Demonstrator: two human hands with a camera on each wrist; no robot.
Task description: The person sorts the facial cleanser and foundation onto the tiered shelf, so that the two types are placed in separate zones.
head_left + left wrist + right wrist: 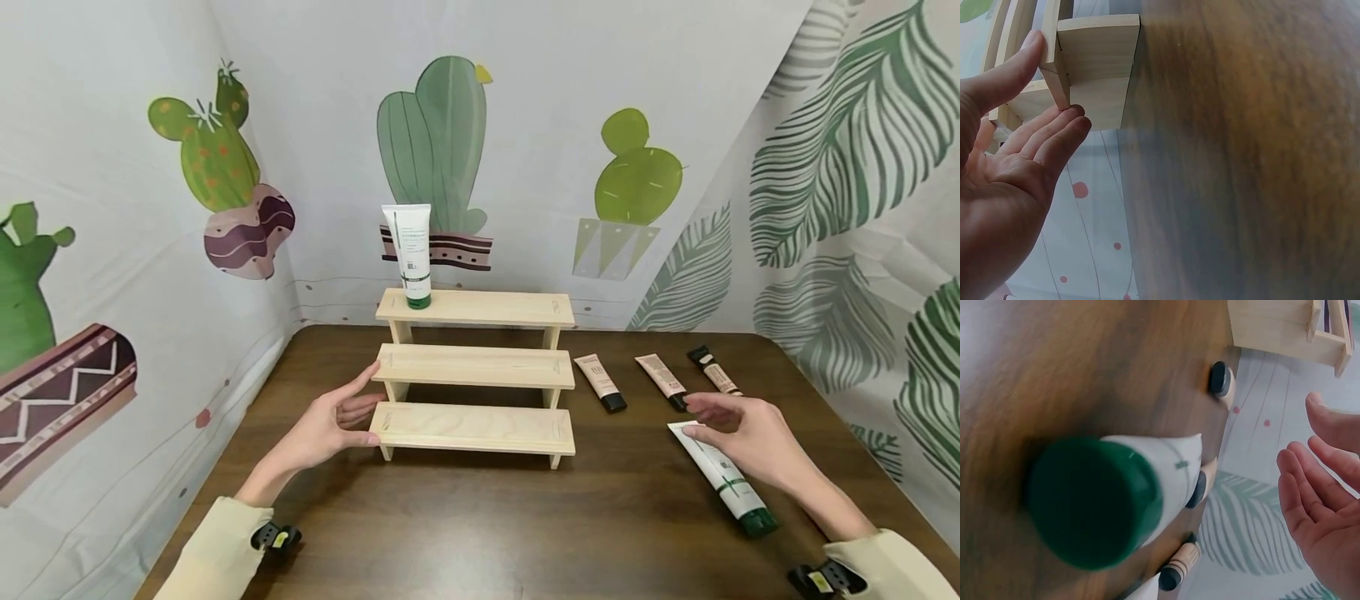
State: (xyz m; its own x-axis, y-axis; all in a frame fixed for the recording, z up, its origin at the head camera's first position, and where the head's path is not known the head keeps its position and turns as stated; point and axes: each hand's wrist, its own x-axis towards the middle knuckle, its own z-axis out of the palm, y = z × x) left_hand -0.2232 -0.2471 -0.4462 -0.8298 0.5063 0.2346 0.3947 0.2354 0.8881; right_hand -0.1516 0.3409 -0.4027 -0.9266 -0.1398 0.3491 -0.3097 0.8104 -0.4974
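Observation:
At the left end of a three-step wooden display rack (472, 364), my left hand (326, 425) touches the boards. In the left wrist view, its thumb lies against the lowest step (1099, 37) and the other fingertips meet that step's corner. My right hand (750, 437) hovers above the upper end of a large white tube with a green cap (716, 467), which lies on the table. Thumb and fingers are apart in the right wrist view, with nothing between them. Another white tube with a green cap (412, 250) stands cap-down on the top step, at its left end.
Right of the rack lie a pinkish tube with a black cap (600, 382), a similar tube (662, 379) and a black-and-beige tube (714, 369). The brown table (480, 533) meets a cactus-print cloth (525, 167) behind and at the sides.

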